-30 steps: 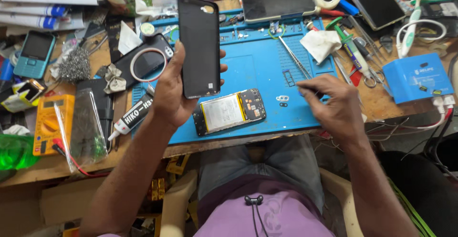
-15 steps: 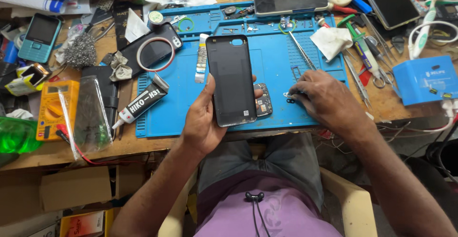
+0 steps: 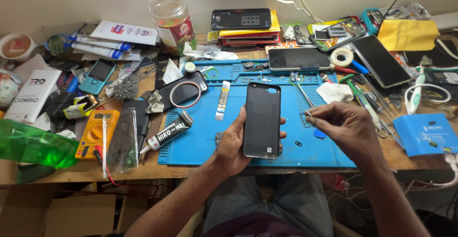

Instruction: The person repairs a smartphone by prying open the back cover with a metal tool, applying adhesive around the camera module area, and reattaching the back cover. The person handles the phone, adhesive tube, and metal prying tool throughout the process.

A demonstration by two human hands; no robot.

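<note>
My left hand (image 3: 234,144) holds a black smartphone (image 3: 262,120) upright, its back toward me, over the blue repair mat (image 3: 200,137). My right hand (image 3: 343,127) hovers just right of the phone with thumb and fingers pinched on a tiny part, too small to identify. A blue pick (image 3: 320,133) and small black bits lie on the mat below that hand.
A glue tube (image 3: 167,136), yellow multimeter (image 3: 98,132) and green bottle (image 3: 33,146) lie at left. Tweezers (image 3: 303,94), a tape roll (image 3: 341,56), several phones (image 3: 298,58) and a blue box (image 3: 424,134) crowd the back and right. A plastic jar (image 3: 171,20) stands behind.
My left hand has kept the phone and lowered it toward the mat's front. My right hand lifted off the mat, pinching a tiny part beside the phone.
</note>
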